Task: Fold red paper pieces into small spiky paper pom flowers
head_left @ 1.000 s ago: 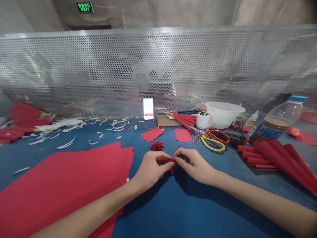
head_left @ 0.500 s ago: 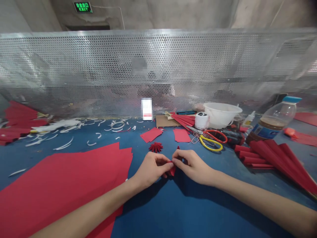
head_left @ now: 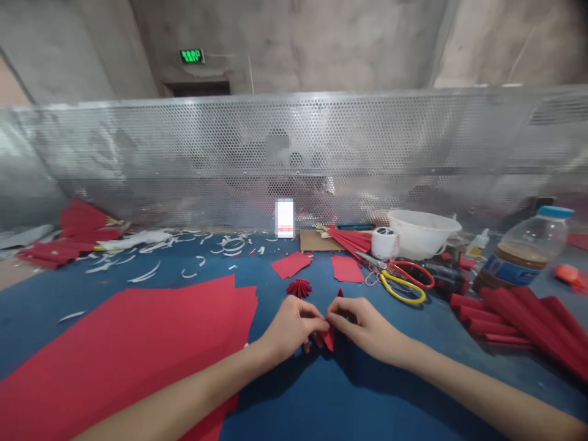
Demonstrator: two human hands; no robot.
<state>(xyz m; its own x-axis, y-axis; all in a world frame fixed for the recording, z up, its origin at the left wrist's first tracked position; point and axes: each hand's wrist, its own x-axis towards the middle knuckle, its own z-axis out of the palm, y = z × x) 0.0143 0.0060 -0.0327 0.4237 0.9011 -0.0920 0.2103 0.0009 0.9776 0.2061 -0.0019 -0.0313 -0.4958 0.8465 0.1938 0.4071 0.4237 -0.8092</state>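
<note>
A small piece of folded red paper is pinched between my two hands, just above the blue tabletop. My left hand closes thumb and fingers on its left side. From the right, my right hand grips the same piece, with a red tip showing above its fingers. The fingers hide most of the folds. Right behind my left hand lies a pleated red paper rosette. Beyond it are small red paper pieces and a short stack of red rectangles.
Large red sheets lie under my left forearm. To the right are scissors, a thread spool, a white basin, a bottle and pleated red paper. White paper scraps litter the back left, before a perforated metal panel.
The camera view has tilted upward and turned slightly left, so everything sits lower and farther right. Both hands keep their pinch on the folded red paper.
</note>
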